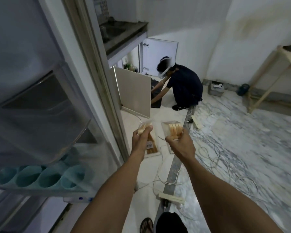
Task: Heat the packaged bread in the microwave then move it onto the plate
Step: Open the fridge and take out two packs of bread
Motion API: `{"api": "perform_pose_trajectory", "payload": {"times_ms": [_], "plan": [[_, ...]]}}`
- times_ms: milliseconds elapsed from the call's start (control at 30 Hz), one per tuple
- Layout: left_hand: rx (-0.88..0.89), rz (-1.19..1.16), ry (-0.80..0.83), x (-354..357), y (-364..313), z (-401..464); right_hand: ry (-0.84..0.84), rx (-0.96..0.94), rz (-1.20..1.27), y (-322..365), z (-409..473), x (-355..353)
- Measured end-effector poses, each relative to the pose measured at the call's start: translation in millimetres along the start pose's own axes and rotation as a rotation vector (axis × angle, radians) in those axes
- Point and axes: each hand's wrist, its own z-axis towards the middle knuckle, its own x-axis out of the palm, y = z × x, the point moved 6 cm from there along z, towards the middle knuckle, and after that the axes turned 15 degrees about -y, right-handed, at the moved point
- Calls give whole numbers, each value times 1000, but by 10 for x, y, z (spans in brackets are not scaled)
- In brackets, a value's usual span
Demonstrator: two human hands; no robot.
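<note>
I hold two clear plastic packs of sliced bread out in front of me, above the floor. My left hand point(142, 137) grips the left bread pack point(149, 143), which hangs down below my fist and shows a small label. My right hand point(179, 142) grips the right bread pack point(172, 129), whose slices stand up between my fingers. No microwave and no plate are in view.
An open fridge door point(40, 115) with teal cups point(49, 177) in its shelf fills the left. A crouching person point(183, 86) works at an open cabinet door point(133, 91) ahead. Cables and a power strip point(171, 198) lie on the floor. A wooden rack point(267, 78) stands at right.
</note>
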Motion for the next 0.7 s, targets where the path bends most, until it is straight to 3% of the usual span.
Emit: {"api": "perform_pose_trajectory", "payload": {"times_ms": [233,700], "plan": [[-15,-88,-17,219,-277,439,34,-55,-26,317,467,395],[-123,-333,-297,782,-414,1757,219,-123,-33,903,1928,1737]]}}
